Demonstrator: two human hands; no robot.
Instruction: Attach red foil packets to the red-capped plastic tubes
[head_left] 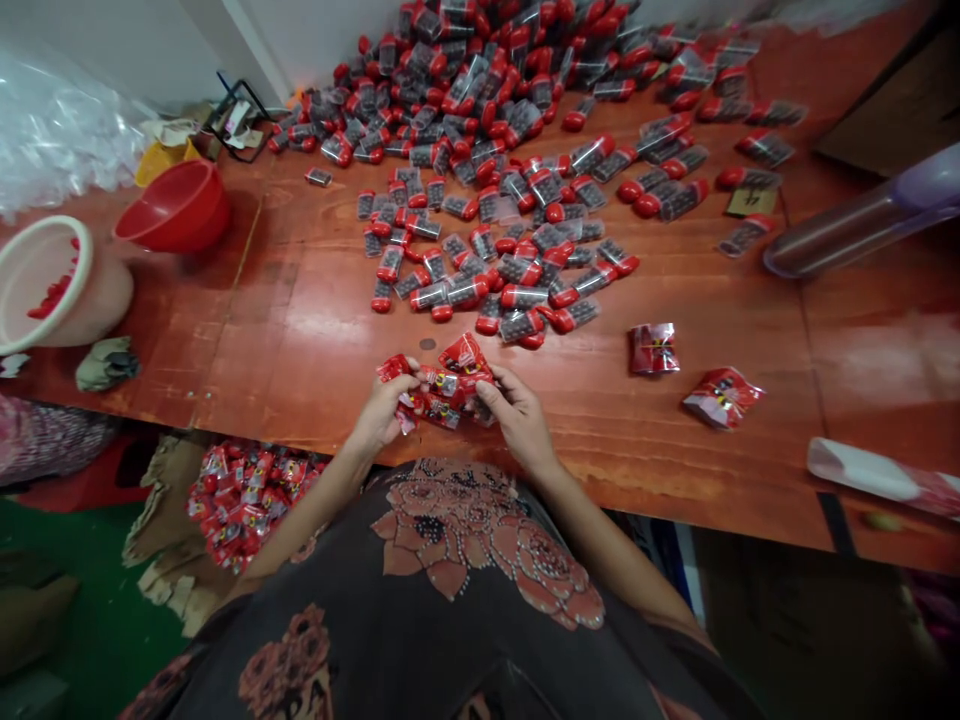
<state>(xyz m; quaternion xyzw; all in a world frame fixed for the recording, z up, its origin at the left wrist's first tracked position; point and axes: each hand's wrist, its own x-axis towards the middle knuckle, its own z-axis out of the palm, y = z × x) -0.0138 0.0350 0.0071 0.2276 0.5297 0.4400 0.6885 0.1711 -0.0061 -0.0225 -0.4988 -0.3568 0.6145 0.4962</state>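
Observation:
Close to the table's front edge, both hands are closed on a small cluster of shiny red printed packets (pixel 444 384). My left hand (pixel 385 405) pinches the cluster's left side between thumb and fingers. From the right, my right hand (pixel 517 412) grips the other side, its thumb on top. Several packets overlap, so their exact number is hidden. Just beyond them lie small clear tubes with red caps and dark contents (pixel 517 297). Two more red packets, one upper (pixel 653 349) and one lower (pixel 723 398), lie to the right, apart from my hands.
A large heap of red-capped tubes (pixel 480 85) covers the back of the wooden table (pixel 300 330). At left stand a red bowl (pixel 176 208) and a white tub (pixel 97 290). Below the edge, a cardboard box (pixel 161 520) holds many red packets. A long clear tube (pixel 847 225) lies right.

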